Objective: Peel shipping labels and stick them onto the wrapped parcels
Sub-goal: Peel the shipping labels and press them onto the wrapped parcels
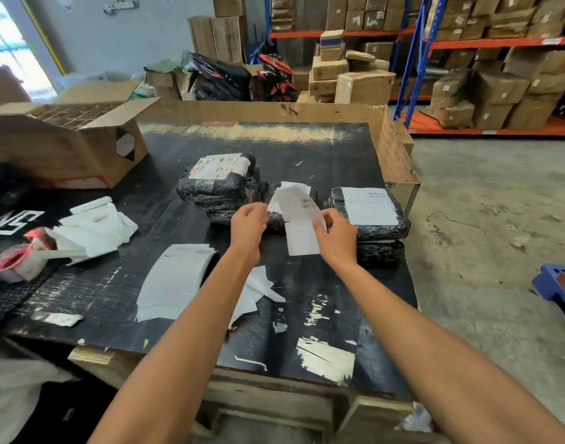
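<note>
A white rectangular paper shipping label [298, 219], faintly printed with dark barcode marks near its upper part, is held above the scuffed black table [306, 149] — curling, its top edge folded back. The right hand [337, 238] pinches the label's right edge between thumb and fingers; the left hand [249, 227] is closed at its left edge, though what exactly it grips is unclear. Behind the label lie parcels wrapped in glossy black plastic film: a left stack [217, 187] topped with a printed label, and a right stack [370, 216] bearing a mostly blank white label. Near the left forearm sits a pile of white label sheets [175, 280] — slightly curved.
</note>
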Action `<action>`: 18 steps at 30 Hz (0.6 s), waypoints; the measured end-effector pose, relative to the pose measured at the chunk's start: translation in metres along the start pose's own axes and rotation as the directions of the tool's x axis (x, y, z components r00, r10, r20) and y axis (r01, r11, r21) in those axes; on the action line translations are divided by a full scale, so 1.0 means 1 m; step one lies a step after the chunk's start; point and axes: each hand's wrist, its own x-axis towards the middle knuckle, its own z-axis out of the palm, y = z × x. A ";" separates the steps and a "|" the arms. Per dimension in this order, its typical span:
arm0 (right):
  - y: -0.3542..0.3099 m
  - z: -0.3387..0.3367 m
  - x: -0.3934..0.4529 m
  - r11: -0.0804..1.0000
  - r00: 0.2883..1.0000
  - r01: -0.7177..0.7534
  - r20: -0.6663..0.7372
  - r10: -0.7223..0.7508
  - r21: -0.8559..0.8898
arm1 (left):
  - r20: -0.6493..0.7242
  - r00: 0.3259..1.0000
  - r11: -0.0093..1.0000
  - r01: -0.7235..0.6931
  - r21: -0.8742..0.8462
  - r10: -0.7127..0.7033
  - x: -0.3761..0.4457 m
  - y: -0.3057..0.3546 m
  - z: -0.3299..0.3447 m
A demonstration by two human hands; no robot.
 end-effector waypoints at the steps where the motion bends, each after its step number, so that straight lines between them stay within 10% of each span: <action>1: -0.003 0.001 0.001 0.999 0.999 -0.023 0.024 0.022 0.041 | 0.025 0.999 0.992 0.025 0.122 -0.028 0.002 -0.002 0.000; 18: -0.009 0.076 0.111 0.951 0.944 -0.292 -0.128 0.303 0.098 | 0.081 0.982 0.748 -0.181 0.639 0.168 0.118 0.019 0.051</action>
